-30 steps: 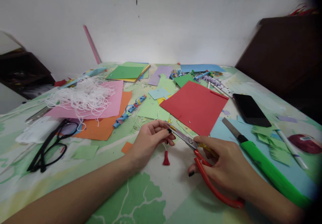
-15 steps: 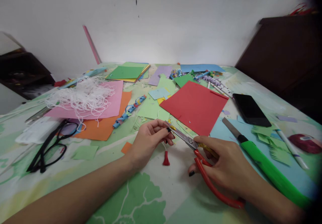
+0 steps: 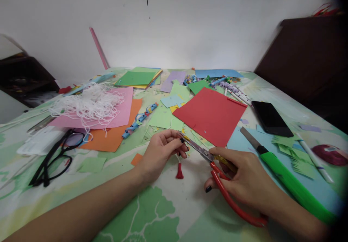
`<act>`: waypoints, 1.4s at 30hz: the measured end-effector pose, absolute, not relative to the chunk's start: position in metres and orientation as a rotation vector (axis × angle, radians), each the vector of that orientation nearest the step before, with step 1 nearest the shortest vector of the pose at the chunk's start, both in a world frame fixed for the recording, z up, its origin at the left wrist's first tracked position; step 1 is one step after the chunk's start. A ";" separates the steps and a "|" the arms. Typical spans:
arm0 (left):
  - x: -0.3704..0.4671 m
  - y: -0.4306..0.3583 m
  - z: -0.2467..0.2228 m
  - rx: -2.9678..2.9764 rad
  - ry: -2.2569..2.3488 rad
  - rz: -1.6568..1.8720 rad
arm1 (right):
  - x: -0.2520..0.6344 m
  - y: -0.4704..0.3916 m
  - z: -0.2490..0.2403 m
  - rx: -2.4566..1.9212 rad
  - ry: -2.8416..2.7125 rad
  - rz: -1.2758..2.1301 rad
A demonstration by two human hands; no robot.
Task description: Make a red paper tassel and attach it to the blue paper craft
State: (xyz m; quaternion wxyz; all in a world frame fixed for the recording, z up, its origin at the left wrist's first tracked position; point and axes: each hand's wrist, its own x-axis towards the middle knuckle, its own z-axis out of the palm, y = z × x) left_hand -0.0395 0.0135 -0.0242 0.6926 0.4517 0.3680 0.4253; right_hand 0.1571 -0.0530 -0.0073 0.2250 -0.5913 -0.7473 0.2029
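With thumb and fingers pinched together, my left hand (image 3: pixel 163 149) holds a thin white string, and a small red tassel (image 3: pixel 179 171) dangles from it just above the tablecloth. My right hand (image 3: pixel 244 171) grips scissors (image 3: pixel 201 150) with red handles, one of them apart from the other. The blades point left, and their tips reach the fingertips of my left hand. What lies between the blade tips is too small to make out.
A red paper sheet (image 3: pixel 212 113) lies beyond my hands. To the right are a green-handled cutter (image 3: pixel 290 176) and a phone (image 3: pixel 271 118). On the left are tangled white string (image 3: pixel 89 102) and black glasses (image 3: pixel 50 162). A paper-wrapped blue stick (image 3: pixel 140 120) lies nearer the middle.
The lower scissor handle and my right thumb have shifted slightly right and down. My left hand and the tassel have hardly moved.
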 end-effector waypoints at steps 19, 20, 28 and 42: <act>-0.038 0.010 -0.022 0.886 0.743 0.871 | 0.158 -0.052 -0.006 -1.597 -1.943 0.850; -0.037 0.010 -0.022 0.881 0.738 0.874 | 0.158 -0.053 -0.006 -1.602 -1.942 0.845; -0.038 0.009 -0.023 0.851 0.725 0.889 | 0.157 -0.053 -0.006 -1.640 -1.965 0.782; -0.036 0.009 -0.021 0.916 0.756 0.942 | 0.156 -0.054 -0.004 -1.629 -1.954 0.763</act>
